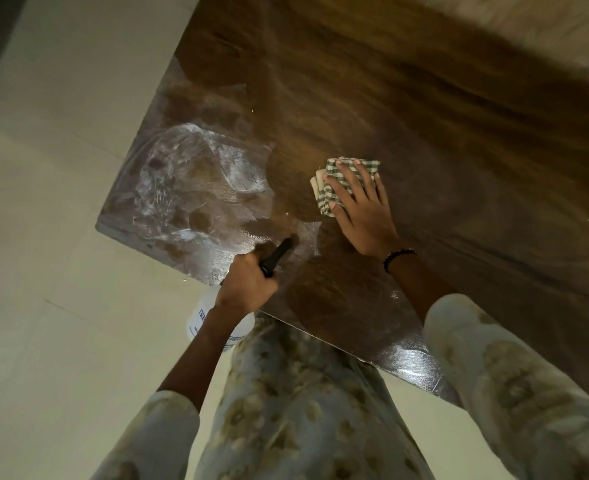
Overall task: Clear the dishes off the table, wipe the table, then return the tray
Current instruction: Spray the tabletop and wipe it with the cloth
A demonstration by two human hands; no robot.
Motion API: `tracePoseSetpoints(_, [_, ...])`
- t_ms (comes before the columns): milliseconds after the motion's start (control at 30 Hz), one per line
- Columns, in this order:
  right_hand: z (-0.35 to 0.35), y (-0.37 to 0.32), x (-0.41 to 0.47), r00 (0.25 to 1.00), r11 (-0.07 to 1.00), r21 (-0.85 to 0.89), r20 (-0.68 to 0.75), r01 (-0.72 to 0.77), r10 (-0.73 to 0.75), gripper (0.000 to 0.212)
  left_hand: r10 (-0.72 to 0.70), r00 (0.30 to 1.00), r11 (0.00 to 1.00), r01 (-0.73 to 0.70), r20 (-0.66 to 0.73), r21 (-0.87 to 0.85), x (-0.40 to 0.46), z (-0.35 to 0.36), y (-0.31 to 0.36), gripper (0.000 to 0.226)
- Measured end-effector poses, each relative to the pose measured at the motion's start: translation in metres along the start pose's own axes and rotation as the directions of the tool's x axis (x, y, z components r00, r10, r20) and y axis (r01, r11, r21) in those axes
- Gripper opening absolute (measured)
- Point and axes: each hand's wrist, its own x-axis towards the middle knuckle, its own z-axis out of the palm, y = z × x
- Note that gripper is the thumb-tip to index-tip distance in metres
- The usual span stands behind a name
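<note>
- Checked green-and-white cloth (346,183), folded into a pad, lay on the desk (459,140) near its middle, well in from the near edge.
- The right hand (360,209) lay flat on the cloth with straight, spread fingers pressing it down; that grip was released, not clenched.
- A dark band (397,258) circled the right wrist.
- The desk was brown wood grain with a glossy top; its near left corner was covered in white, smeared, wet-looking streaks (189,178), just left of the cloth.
- A duller film ran along the near edge towards the right.
- The left hand (246,287) was over the near edge of the desk, its grip clenched round the neck of a spray bottle (217,320).
- The bottle's black nozzle (279,254) pointed out over the desk towards the streaked patch; its pale, labelled body hung below the hand, off the desk edge.
- Both sleeves were pale with a faded print, as were the clothes below.
- Pale floor tiles (61,237) lay left of and under the desk.
</note>
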Motion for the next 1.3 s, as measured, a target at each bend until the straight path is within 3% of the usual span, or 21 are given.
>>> tracePoseSetpoints(133, [0.004,-0.01,-0.001,0.998,0.999,0.01,-0.037,-0.041,0.041,0.049,0.024,1.0,0.998,-0.025,-0.019,-0.053,0.005,0.0,-0.001,0.025])
tracePoseSetpoints(233, [0.01,-0.032,-0.001,0.998,0.999,0.02,-0.042,-0.044,0.045,0.05,-0.034,0.999,0.998,0.032,-0.043,-0.048,0.008,-0.001,-0.002,0.028])
tracePoseSetpoints(433, [0.032,-0.082,-0.024,0.989,0.989,0.025,-0.001,0.146,-0.146,0.047,0.004,0.998,0.996,-0.01,-0.069,-0.088,0.0,-0.005,-0.009,0.021])
tracePoseSetpoints(500, [0.036,-0.077,-0.046,0.965,0.966,0.004,0.051,0.258,-0.258,0.044,0.01,0.997,0.995,-0.018,-0.078,-0.102,-0.003,-0.006,-0.015,0.009])
tracePoseSetpoints(567, [0.033,-0.056,-0.064,0.945,0.949,-0.01,0.094,0.316,-0.314,0.045,0.014,0.996,0.991,-0.025,-0.084,-0.129,-0.004,-0.008,-0.018,0.012])
tracePoseSetpoints(700, [0.022,-0.035,-0.061,0.978,0.981,-0.043,0.092,0.191,-0.187,0.048,-0.002,0.997,0.992,-0.007,-0.074,-0.124,-0.005,-0.01,-0.027,0.011])
tracePoseSetpoints(867, [0.031,-0.084,-0.016,0.996,0.998,0.006,-0.057,-0.068,0.069,0.047,0.03,0.995,0.99,-0.043,-0.096,-0.138,-0.004,-0.013,-0.04,0.006])
tracePoseSetpoints(933, [0.039,-0.107,-0.011,0.996,0.998,0.021,-0.057,-0.064,0.066,0.047,0.044,0.995,0.987,-0.058,-0.094,-0.15,-0.003,-0.016,-0.046,0.014])
tracePoseSetpoints(1000, [0.047,-0.121,-0.026,0.999,0.999,0.012,-0.007,0.036,-0.036,0.046,0.049,0.996,0.987,-0.06,-0.08,-0.147,-0.006,-0.019,-0.05,0.014])
tracePoseSetpoints(1133, [0.045,-0.097,-0.067,0.975,0.978,-0.031,0.091,0.208,-0.204,0.047,0.082,0.995,0.989,-0.089,-0.061,-0.119,-0.015,-0.027,-0.059,0.019])
tracePoseSetpoints(1233, [0.042,-0.088,-0.071,0.997,0.999,-0.005,0.07,0.034,-0.034,0.049,0.136,0.989,0.985,-0.14,-0.05,-0.098,-0.023,-0.026,-0.071,0.004])
tracePoseSetpoints(1300, [0.045,-0.101,-0.075,0.996,0.996,0.018,0.038,-0.083,0.082,0.049,0.124,0.992,0.99,-0.125,-0.013,-0.069,-0.03,-0.023,-0.079,0.013])
